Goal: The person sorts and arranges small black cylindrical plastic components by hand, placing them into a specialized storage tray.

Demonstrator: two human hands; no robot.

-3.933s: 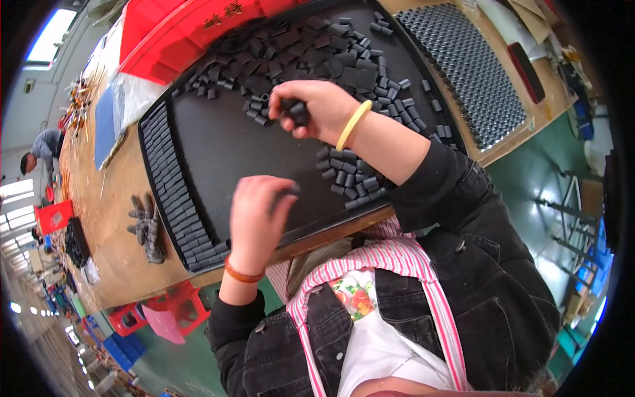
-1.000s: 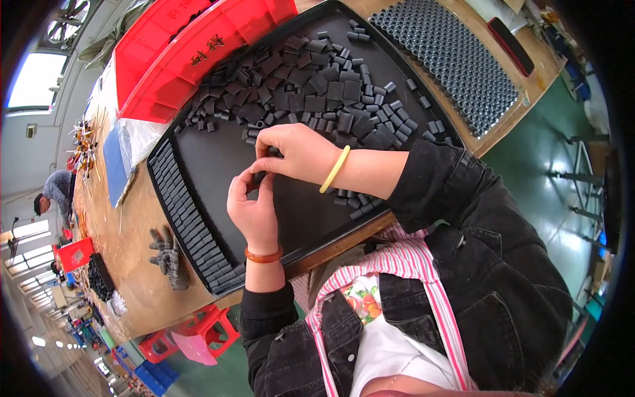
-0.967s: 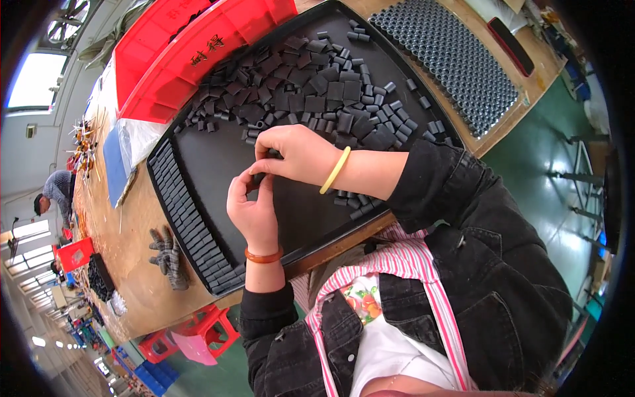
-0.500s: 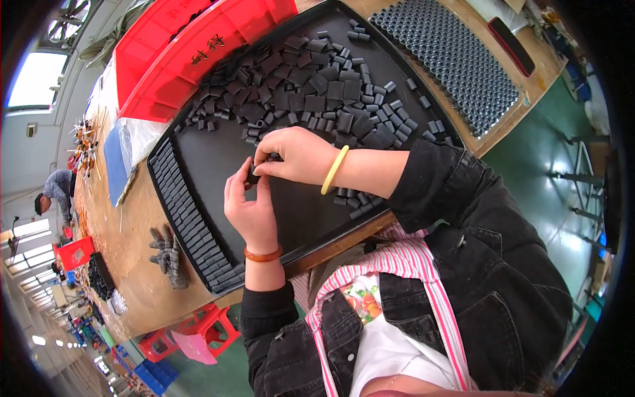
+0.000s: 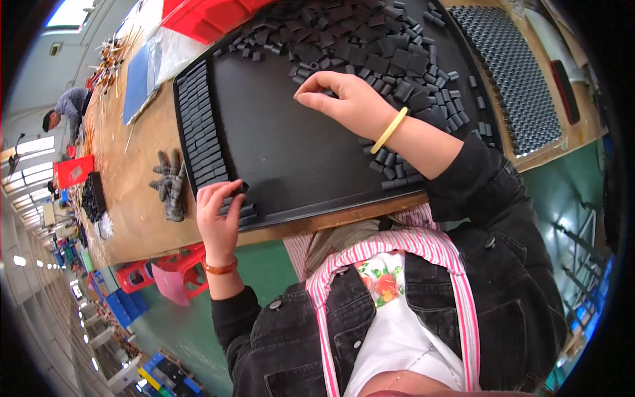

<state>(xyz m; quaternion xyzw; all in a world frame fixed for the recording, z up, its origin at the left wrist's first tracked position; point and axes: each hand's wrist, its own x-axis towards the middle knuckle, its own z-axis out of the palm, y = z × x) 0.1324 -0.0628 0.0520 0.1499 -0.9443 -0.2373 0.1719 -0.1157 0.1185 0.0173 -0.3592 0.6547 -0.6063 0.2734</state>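
Observation:
My left hand (image 5: 219, 210) is at the near left corner of a large black tray (image 5: 278, 152). Thumb and fingers close on a short black tube (image 5: 243, 188), beside a column of neatly lined-up black tubes (image 5: 200, 126) along the tray's left side. My right hand (image 5: 350, 102), yellow bangle at its wrist, hovers at the near edge of a heap of loose black pieces (image 5: 397, 59), some tubular and some flat. Its thumb and index fingertips are pressed together; whether anything is between them is hidden.
A red plastic bin (image 5: 211, 18) stands behind the tray. To the right lie a panel of round metallic pieces (image 5: 509, 73) and a dark phone-like slab (image 5: 564, 92). A grey glove (image 5: 170, 185) rests on the table at left. Far left, a person (image 5: 69, 109) bends over.
My hands have parted from where they met over the tray. The left has gone to the lined-up tubes' near end with a tube; the right has moved rightward. The view has shifted.

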